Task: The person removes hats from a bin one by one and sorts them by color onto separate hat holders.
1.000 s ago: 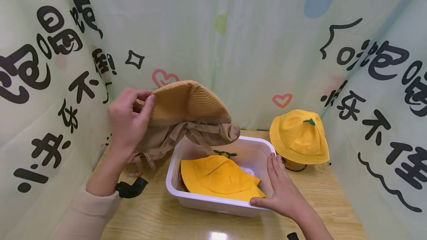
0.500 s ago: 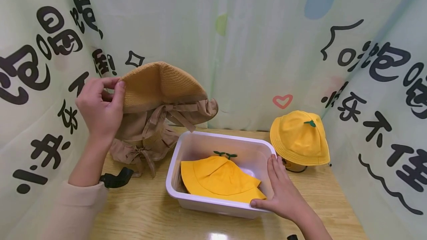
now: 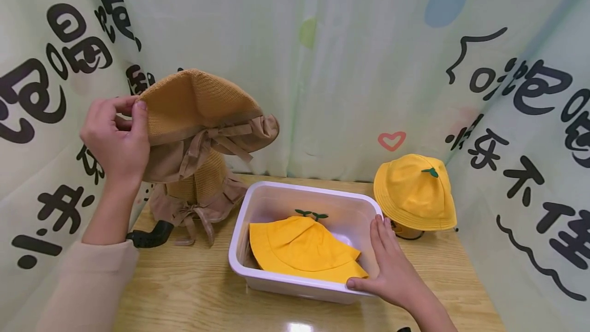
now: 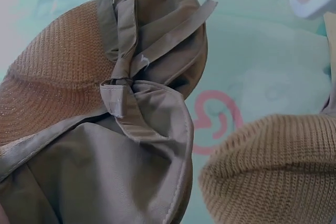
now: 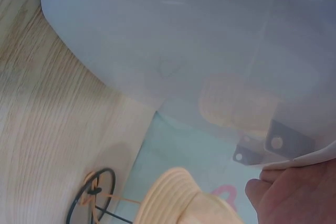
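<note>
My left hand (image 3: 117, 140) pinches the crown edge of a tan knit sun hat (image 3: 198, 111) with a brown cloth brim and bow. The hat is up in the air, brim downward. Below it, at the back left, a matching knit hat (image 3: 200, 181) shows its crown; in the left wrist view that crown (image 4: 273, 166) lies beside the held hat. My right hand (image 3: 392, 265) rests on the right front corner of a white plastic bin (image 3: 309, 191), fingers straight along the rim. Inside the bin lies a yellow bucket hat (image 3: 304, 247) with two green sprouts behind it.
Another yellow bucket hat (image 3: 415, 188) with a green sprout sits on a stand at the back right. In the right wrist view, a black wire ring base (image 5: 92, 198) shows beneath it. Printed curtains (image 3: 350, 91) enclose the wooden table (image 3: 207, 291) on three sides.
My left hand has carried the knit hat up and leftward, away from over the bin, uncovering the matching hat below. My right hand has stayed on the bin's rim.
</note>
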A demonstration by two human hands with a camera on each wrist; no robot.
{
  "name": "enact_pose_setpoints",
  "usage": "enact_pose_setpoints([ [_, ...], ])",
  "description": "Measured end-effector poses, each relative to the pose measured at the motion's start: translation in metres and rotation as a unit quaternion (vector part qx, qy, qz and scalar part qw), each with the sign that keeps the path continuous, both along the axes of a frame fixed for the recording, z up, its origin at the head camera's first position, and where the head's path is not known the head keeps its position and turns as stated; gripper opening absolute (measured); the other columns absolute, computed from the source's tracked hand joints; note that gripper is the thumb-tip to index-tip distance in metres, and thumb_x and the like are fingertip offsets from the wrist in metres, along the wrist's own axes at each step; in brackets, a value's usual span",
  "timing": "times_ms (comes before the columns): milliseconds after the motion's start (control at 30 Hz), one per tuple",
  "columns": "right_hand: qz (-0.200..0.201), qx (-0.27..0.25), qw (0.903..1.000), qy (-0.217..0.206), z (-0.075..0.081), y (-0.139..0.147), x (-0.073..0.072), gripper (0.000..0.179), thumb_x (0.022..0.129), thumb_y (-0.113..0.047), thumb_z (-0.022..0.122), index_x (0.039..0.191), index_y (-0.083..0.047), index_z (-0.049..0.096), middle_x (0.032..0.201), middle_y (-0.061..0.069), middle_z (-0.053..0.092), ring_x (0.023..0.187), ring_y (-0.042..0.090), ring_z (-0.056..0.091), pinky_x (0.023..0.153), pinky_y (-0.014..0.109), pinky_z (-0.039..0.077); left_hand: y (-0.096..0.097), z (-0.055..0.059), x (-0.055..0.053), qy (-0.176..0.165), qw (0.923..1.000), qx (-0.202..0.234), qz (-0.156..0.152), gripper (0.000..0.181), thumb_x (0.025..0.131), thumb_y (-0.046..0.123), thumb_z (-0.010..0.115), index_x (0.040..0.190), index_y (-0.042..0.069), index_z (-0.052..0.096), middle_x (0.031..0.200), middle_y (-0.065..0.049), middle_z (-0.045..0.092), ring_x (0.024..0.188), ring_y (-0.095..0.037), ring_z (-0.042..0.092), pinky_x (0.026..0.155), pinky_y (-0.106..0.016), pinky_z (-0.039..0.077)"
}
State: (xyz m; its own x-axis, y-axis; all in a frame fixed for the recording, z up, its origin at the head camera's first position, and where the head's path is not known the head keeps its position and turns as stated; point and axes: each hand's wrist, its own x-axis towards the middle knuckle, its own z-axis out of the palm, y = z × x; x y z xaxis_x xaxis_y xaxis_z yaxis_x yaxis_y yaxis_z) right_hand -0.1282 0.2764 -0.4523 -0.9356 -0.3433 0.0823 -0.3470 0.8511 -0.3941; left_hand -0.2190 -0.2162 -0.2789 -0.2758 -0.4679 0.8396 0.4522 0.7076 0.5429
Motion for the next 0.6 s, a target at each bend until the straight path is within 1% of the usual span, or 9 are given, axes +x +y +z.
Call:
enact_pose_setpoints([
  [167, -0.002, 0.003, 1.0000, 0.000, 0.000, 0.000, 0.000, 0.133, 0.069, -0.069, 0.078, 0.159, 0.000, 0.007, 0.167, 0.019, -0.002, 0.154, 0.030, -0.012, 0.118, 0.031, -0.004, -0.004, -0.002, -0.006, 0.001, 0.9998, 0.013, 0.015, 0.021, 0.090, 0.010, 0.066, 0.090, -0.010, 0.073, 0.083, 0.031, 0.047, 0.071, 0.016, 0.042, 0.063, -0.009, 0.034],
  [300, -0.001, 0.003, 1.0000, 0.003, -0.001, 0.001, 0.000, 0.133, 0.069, -0.068, 0.078, 0.159, 0.000, 0.007, 0.167, 0.019, -0.002, 0.154, 0.031, -0.011, 0.115, 0.023, -0.008, -0.013, -0.008, -0.013, -0.006, 0.9995, 0.018, 0.026, 0.022, 0.091, 0.013, 0.066, 0.090, -0.008, 0.074, 0.084, 0.032, 0.046, 0.070, 0.015, 0.042, 0.064, -0.010, 0.035],
  [433, 0.002, 0.003, 0.9999, 0.011, -0.001, 0.001, 0.000, 0.133, 0.069, -0.068, 0.078, 0.159, 0.000, 0.007, 0.167, 0.020, -0.001, 0.154, 0.031, -0.011, 0.110, 0.017, -0.011, -0.020, -0.018, -0.021, -0.012, 0.9995, 0.006, 0.028, 0.023, 0.092, 0.014, 0.066, 0.091, -0.007, 0.073, 0.084, 0.030, 0.044, 0.074, 0.016, 0.042, 0.065, -0.009, 0.035],
  [467, 0.003, 0.003, 0.9999, 0.013, -0.001, 0.001, 0.000, 0.134, 0.069, -0.068, 0.078, 0.159, 0.000, 0.007, 0.167, 0.020, -0.001, 0.154, 0.031, -0.011, 0.110, 0.016, -0.011, -0.022, -0.021, -0.023, -0.013, 0.9995, -0.002, 0.027, 0.023, 0.092, 0.014, 0.066, 0.092, -0.008, 0.073, 0.082, 0.025, 0.047, 0.075, 0.016, 0.041, 0.065, -0.009, 0.034],
  [533, 0.003, 0.003, 0.9999, 0.014, -0.001, 0.001, 0.001, 0.134, 0.069, -0.068, 0.078, 0.160, -0.002, 0.006, 0.167, 0.020, -0.001, 0.154, 0.031, -0.010, 0.111, 0.017, -0.010, -0.025, -0.028, -0.027, -0.017, 0.9992, -0.023, 0.027, 0.023, 0.093, 0.015, 0.066, 0.093, -0.007, 0.073, 0.077, 0.010, 0.055, 0.077, 0.017, 0.040, 0.066, -0.008, 0.033],
  [567, 0.002, 0.002, 0.9999, 0.013, -0.001, 0.001, 0.001, 0.134, 0.069, -0.068, 0.078, 0.160, -0.003, 0.005, 0.167, 0.019, -0.001, 0.154, 0.032, -0.010, 0.113, 0.020, -0.008, -0.026, -0.031, -0.027, -0.021, 0.9989, -0.031, 0.027, 0.023, 0.093, 0.015, 0.066, 0.093, -0.007, 0.073, 0.077, 0.001, 0.058, 0.078, 0.017, 0.040, 0.067, -0.008, 0.033],
  [600, 0.001, 0.003, 0.9999, 0.010, -0.001, 0.001, 0.001, 0.134, 0.069, -0.068, 0.078, 0.160, -0.004, 0.004, 0.167, 0.019, -0.001, 0.154, 0.032, -0.010, 0.117, 0.026, -0.006, -0.027, -0.034, -0.028, -0.024, 0.9986, -0.039, 0.025, 0.024, 0.094, 0.016, 0.066, 0.094, -0.007, 0.073, 0.079, -0.008, 0.060, 0.077, 0.017, 0.040, 0.067, -0.007, 0.033],
])
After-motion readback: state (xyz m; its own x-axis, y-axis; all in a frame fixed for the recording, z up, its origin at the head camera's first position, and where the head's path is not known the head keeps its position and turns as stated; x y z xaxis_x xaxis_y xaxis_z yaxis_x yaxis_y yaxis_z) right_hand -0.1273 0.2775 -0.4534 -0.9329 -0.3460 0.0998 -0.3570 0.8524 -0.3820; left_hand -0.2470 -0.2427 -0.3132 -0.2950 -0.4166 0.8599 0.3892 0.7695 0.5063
